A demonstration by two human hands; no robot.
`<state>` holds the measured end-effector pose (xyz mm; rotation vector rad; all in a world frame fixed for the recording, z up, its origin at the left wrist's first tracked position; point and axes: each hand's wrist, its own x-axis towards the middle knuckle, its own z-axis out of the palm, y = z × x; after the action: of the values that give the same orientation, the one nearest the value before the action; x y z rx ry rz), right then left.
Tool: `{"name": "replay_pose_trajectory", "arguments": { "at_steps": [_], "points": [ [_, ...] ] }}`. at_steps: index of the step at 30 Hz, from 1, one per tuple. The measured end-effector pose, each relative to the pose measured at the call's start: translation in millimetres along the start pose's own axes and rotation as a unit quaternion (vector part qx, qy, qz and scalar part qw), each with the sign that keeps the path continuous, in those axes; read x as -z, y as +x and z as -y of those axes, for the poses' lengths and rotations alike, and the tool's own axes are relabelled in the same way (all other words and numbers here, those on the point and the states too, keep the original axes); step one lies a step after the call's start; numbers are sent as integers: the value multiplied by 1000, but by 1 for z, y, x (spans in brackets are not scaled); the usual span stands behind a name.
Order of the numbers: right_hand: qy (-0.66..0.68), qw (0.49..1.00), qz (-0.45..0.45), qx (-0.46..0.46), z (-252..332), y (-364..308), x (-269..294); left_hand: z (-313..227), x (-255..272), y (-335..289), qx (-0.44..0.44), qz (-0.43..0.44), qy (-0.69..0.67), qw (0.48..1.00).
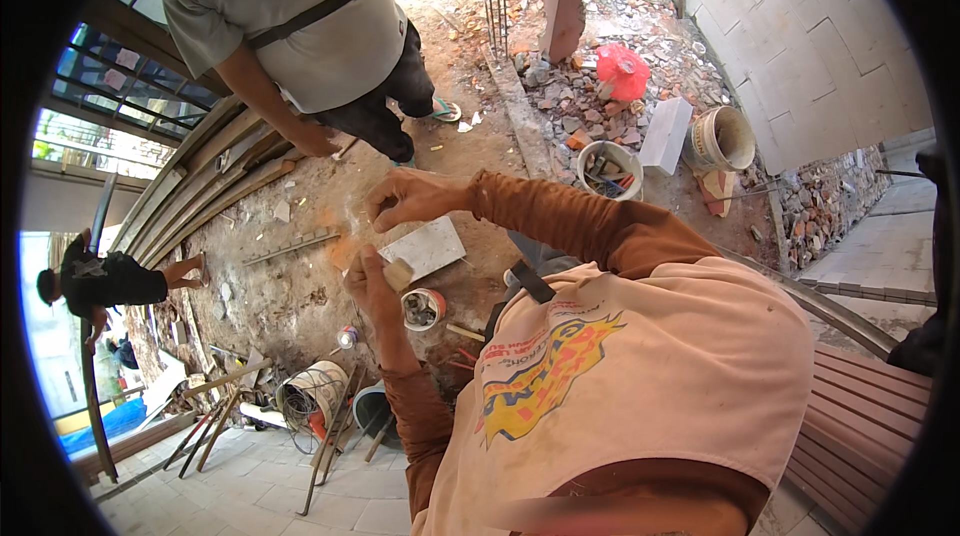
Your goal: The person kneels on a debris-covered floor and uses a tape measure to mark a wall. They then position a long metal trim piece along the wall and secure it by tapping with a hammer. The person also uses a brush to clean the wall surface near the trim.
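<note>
My left hand (372, 288) is closed, with its fingers around a small tan block (398, 274) whose exact kind I cannot make out. Just beyond it, my right hand (415, 200) hangs in the air with its fingers curled in a pinch. Whatever sits between those fingers, if anything, is too small to see. On the dirt floor below and beside both hands lies a pale flat rectangular block (432, 248). A small tub (424, 309) with grey contents stands close to my left wrist.
A person in a grey shirt (300, 16) stands ahead; another in black (110, 276) is at far left. Long timber boards (205, 176) lie along the left. Buckets (610, 172), brick rubble (590, 111) and a pink bag (622, 71) are to the right. Tools lean by a bucket (315, 391).
</note>
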<state>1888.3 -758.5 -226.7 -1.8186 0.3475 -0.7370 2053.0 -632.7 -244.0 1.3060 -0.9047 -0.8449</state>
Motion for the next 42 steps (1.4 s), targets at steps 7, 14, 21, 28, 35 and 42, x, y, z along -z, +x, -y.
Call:
{"name": "replay_pose_trajectory", "arguments": {
  "at_steps": [7,14,21,28,35,42],
  "points": [
    [-24,999,31,37,14,-49,-61,-35,-3,55,-156,-330,223,904],
    [169,985,-29,1,3,-12,16,-6,-6,11,-22,32,10,999],
    [-102,993,-6,58,-4,-28,-27,-8,-22,88,-224,-207,424,853],
    [189,979,-12,-80,-66,21,57,12,-57,117,28,4,-17,999],
    [-228,971,-65,-34,-83,21,51,39,-70,209,-197,-82,427,878],
    [183,976,-58,-105,-120,57,129,56,-96,186,165,46,-77,982]
  ]
}}
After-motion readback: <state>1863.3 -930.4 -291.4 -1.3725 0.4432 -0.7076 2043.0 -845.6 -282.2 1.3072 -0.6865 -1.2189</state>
